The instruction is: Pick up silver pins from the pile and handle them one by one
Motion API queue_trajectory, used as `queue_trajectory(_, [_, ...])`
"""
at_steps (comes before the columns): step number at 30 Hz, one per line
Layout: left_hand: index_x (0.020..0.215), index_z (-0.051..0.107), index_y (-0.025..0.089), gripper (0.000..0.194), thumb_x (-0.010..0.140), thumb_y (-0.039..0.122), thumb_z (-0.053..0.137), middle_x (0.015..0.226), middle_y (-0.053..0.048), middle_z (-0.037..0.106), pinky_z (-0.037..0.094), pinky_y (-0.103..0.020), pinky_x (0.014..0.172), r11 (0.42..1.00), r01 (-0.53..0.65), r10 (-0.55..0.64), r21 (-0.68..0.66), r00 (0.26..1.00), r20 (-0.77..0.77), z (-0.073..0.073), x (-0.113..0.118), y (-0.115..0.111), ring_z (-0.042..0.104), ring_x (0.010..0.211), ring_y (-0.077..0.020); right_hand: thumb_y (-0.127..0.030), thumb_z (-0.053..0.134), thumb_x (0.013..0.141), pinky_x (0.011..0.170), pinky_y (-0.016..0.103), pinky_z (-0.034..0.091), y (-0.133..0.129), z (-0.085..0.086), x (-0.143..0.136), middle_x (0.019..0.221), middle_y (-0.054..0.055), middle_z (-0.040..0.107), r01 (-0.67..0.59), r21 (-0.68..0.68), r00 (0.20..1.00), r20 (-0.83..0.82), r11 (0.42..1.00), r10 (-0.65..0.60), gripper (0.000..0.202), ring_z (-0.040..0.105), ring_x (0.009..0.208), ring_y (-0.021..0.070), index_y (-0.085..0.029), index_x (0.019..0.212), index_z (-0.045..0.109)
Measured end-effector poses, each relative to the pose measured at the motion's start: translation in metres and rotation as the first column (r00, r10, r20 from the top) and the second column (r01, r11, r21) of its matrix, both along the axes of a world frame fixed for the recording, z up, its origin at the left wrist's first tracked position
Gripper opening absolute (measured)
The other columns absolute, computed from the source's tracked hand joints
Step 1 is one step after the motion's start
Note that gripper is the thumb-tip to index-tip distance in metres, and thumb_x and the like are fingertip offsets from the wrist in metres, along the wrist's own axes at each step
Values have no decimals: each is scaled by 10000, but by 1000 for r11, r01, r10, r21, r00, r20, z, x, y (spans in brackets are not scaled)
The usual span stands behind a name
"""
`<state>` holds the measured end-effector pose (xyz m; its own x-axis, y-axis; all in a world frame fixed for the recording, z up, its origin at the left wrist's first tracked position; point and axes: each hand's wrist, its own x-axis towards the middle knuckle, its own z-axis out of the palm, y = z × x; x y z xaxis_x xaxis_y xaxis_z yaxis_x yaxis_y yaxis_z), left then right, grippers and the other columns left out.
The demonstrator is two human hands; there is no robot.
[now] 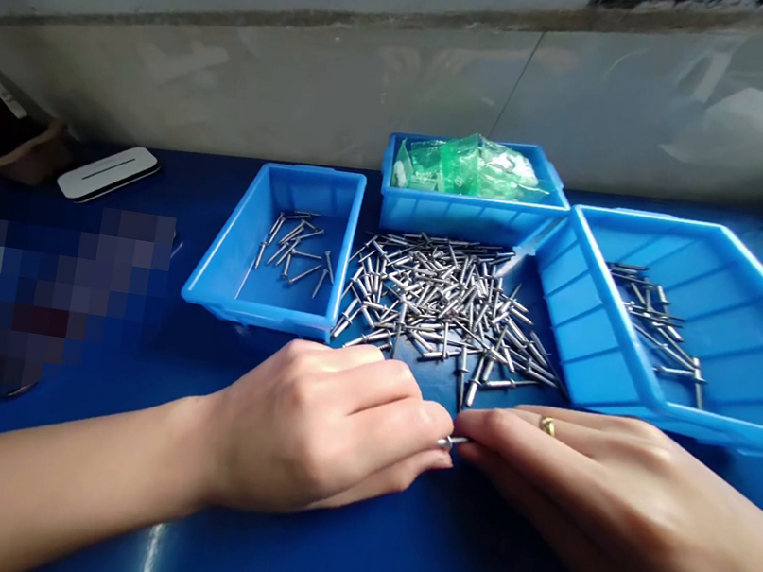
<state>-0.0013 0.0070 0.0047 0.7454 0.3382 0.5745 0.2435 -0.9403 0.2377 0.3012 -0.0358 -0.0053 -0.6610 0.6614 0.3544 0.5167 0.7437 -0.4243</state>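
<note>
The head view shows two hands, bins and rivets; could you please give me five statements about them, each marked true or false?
1. A rivet is between the fingertips of the left hand and the right hand. True.
2. The left hand wears a ring. False: the ring is on the right hand.
3. A loose pile of rivets lies between the left bin and the right bin. True.
4. The left bin is full to the rim. False: a few scattered rivets lie on its floor.
5. The green bag is in the back bin. True.
</note>
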Motion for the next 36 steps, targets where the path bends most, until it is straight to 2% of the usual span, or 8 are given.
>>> queue_trajectory(7, [1305,926,125,356,1380,131,578,1160,-89,1005,777,-272,881,990,139,-139,-25,990,24,1,-1,4,943,933,-183,-100,445,1347,526,246,493,9,6,-2,778,-59,714,-109,-1,992,60,994,109,398,681,527,112,-266,1047,648])
queue_trajectory(12, [1063,875,115,323,1312,130,671,1035,-90,967,763,-305,833,993,114,-115,11,987,109,-4,4,1,921,865,-211,-307,342,1448,541,290,551,3,9,-11,884,18,884,-2,132,999,42,991,-3,502,797,569,149,-261,1091,693])
queue_trajectory(18, [978,849,152,343,1302,137,736,797,12,821,561,-341,606,1000,-3,3,5,999,-45,-4,4,-3,672,610,-151,-228,443,1412,503,277,493,-4,5,-10,779,-32,789,-4,92,1000,-11,996,5,444,684,495,116,-279,1011,627])
queue_trajectory(21, [902,787,194,412,1312,167,745,752,39,773,503,-353,568,999,-45,46,18,996,-82,-5,3,-5,620,577,-145,-48,449,1289,504,249,457,-4,1,-7,724,-78,671,-35,11,999,15,999,35,399,623,479,96,-297,995,553])
queue_trajectory(23, [864,723,220,428,1286,165,774,712,55,719,480,-348,551,997,-70,71,11,994,-83,-6,3,-7,594,547,-143,13,488,1214,528,248,475,-3,-2,-6,770,-70,726,-26,-4,999,21,1000,26,366,663,510,104,-302,1037,550])
queue_trajectory(27, [921,734,222,307,1188,70,744,735,31,735,553,-327,584,995,-99,99,-12,995,-25,-5,3,-8,652,576,-158,-18,531,1236,562,269,513,-4,-3,-5,898,-22,859,38,82,999,3,996,-38,299,785,602,141,-301,1149,567])
queue_trajectory(33, [1206,825,149,205,1219,21,666,811,11,838,615,-277,613,1000,-17,18,-8,998,67,-1,3,-5,726,602,-137,-55,520,1255,519,262,453,0,-2,-6,739,-95,676,32,103,998,44,994,-37,310,638,478,102,-298,1067,562])
queue_trajectory(36, [1117,837,145,283,1272,45,623,787,3,827,592,-291,592,999,-51,50,18,996,75,-2,4,-3,722,592,-141,-26,529,1221,502,275,460,3,1,-7,758,-65,748,40,113,998,34,993,-44,309,669,492,123,-297,1086,591])
